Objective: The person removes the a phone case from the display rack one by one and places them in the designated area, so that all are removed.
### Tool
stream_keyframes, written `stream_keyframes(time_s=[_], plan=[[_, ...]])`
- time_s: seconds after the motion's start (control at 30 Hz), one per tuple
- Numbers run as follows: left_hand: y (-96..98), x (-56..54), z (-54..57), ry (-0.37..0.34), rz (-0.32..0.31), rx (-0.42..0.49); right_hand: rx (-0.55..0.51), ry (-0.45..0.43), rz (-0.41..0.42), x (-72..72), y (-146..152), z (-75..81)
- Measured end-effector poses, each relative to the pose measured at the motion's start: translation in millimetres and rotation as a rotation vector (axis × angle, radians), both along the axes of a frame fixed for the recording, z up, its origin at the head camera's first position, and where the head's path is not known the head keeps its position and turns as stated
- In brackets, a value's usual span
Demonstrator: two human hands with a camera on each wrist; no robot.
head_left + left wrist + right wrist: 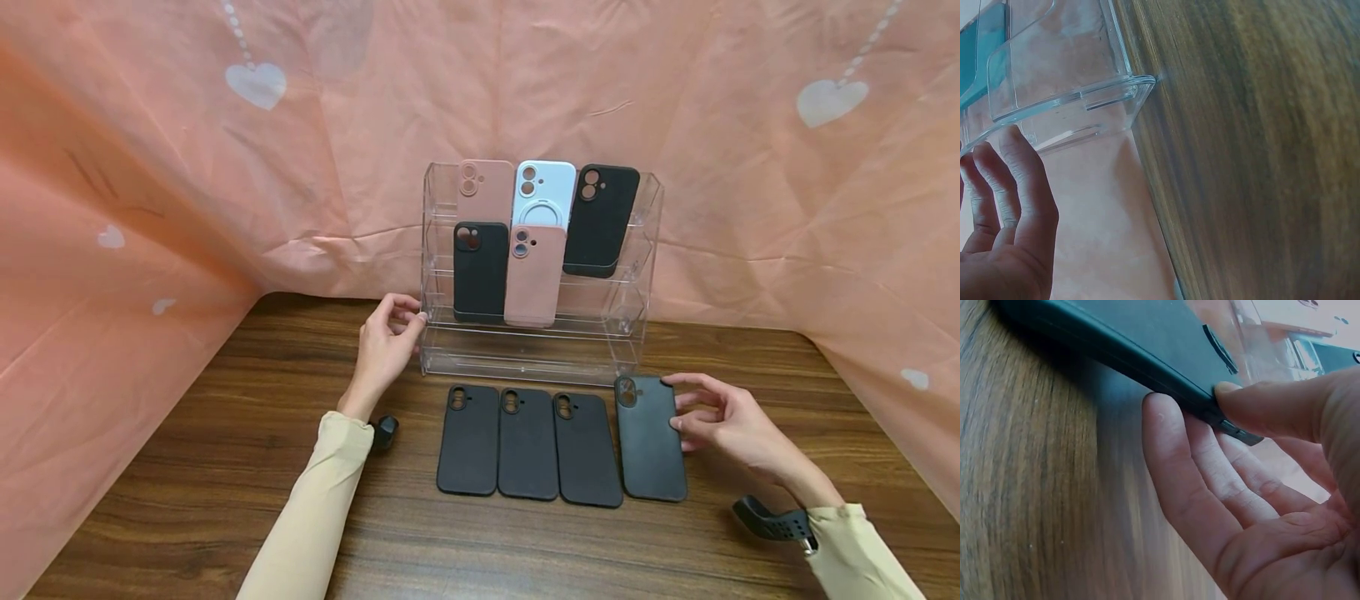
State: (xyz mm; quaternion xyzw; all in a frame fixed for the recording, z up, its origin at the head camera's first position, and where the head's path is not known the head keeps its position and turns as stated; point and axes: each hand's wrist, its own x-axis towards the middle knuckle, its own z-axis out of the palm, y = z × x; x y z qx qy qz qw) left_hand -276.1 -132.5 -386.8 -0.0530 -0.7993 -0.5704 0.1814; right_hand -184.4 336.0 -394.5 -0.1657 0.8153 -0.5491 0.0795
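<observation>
A clear tiered display stand [525, 358] holds a pink phone case [487, 187], a white phone case [543, 187] with a ring, and a black phone case [603, 221] above. A second black case [480, 275] and a second pink case [535, 279] lean lower down. My left hand [390, 337] pinches the stand's left side edge; its fingertips meet the clear plastic in the left wrist view. With thumb and fingers, my right hand [723, 421] grips the right edge of a dark phone case [651, 442], tilted up from the table in the right wrist view.
Three black phone cases [527, 443] lie side by side on the wooden table [225, 467], in front of the stand. Behind and beside the table hangs a pink curtain [360, 167] with white hearts. Dark straps [772, 521] are worn at the wrists.
</observation>
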Motion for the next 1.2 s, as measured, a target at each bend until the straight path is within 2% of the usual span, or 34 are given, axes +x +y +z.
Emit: stream_keyframes(time_s=[0.37, 0.7, 1.2], plan=[[0.6, 0.8, 0.1, -0.013, -0.006, 0.017, 0.063, -0.108, 0.051, 1.6, 3.6, -4.5], [1.4, 2.0, 0.3, -0.005, -0.01, 0.026, 0.087, -0.101, 0.098, -0.3, 5.0, -8.2], [1.0, 0.1, -0.4, -0.006, 0.001, 0.016, 0.214, -0.135, 0.025, 4.3, -8.3, 0.2]])
